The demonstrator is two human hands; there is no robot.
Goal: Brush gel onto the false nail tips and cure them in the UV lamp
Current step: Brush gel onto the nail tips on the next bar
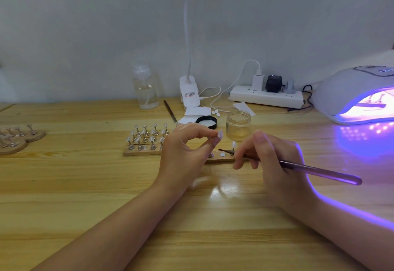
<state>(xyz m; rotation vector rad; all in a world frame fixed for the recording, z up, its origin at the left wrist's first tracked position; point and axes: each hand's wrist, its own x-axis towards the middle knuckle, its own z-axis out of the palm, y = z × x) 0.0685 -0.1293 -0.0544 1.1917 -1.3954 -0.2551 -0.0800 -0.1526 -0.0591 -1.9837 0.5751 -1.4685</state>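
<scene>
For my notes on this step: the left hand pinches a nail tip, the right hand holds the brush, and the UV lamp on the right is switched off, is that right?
Not quite: the head view shows the UV lamp lit, glowing purple inside. The left hand does pinch a nail tip, and the right hand holds the brush.
</scene>
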